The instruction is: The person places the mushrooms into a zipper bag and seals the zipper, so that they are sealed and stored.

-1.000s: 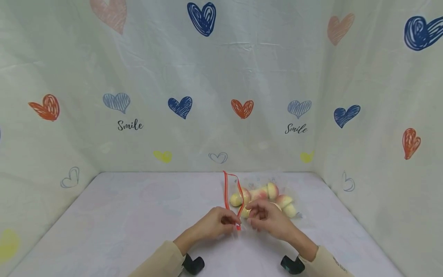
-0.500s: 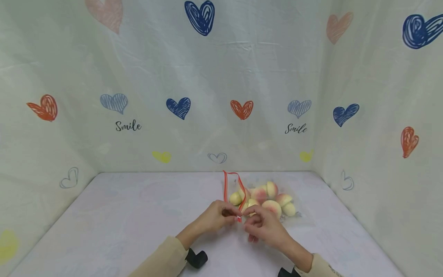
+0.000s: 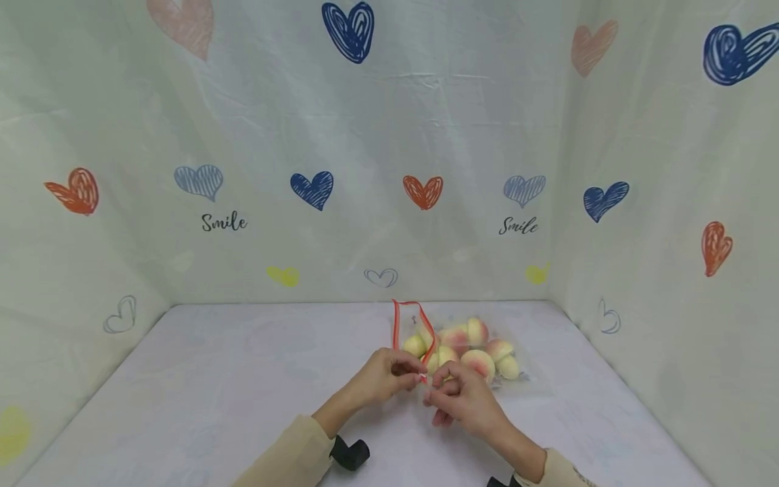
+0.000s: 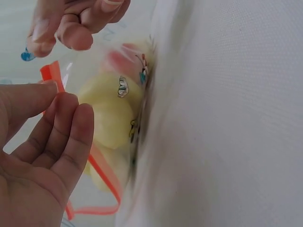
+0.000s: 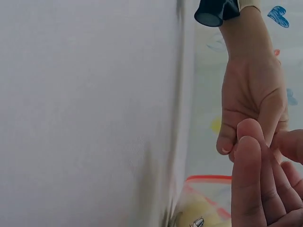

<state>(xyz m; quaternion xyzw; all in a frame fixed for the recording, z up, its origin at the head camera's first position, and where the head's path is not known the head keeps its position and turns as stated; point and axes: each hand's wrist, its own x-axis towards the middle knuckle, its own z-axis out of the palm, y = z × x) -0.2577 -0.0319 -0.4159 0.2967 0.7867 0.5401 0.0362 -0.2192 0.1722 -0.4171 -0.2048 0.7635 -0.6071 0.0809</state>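
Observation:
A clear zip bag (image 3: 528, 385) with printed pictures lies on the table, holding several yellow-and-pink, peach-coloured rounded pieces (image 3: 477, 365). Its red-orange zip strip (image 3: 396, 325) stands up in a bent loop at the bag's left side. My left hand (image 3: 380, 375) pinches the strip's near end between thumb and fingers; in the left wrist view the orange end (image 4: 52, 73) pokes out past the thumb. My right hand (image 3: 465, 402) hovers just right of that end, fingers loosely bent. Seen from the left wrist, the right fingertips (image 4: 40, 45) are a small gap away from the strip.
A pale cloth-covered table (image 3: 243, 379) runs back to white curtain walls (image 3: 365, 122) printed with hearts and the word Smile. Dark camera mounts (image 3: 351, 453) sit at both wrists below the beige sleeves (image 3: 292, 453).
Both hands have moved slightly away from me, toward the bag, the left still pinching the strip end. The right hand has come lower and closer to the left, uncovering more of the bag.

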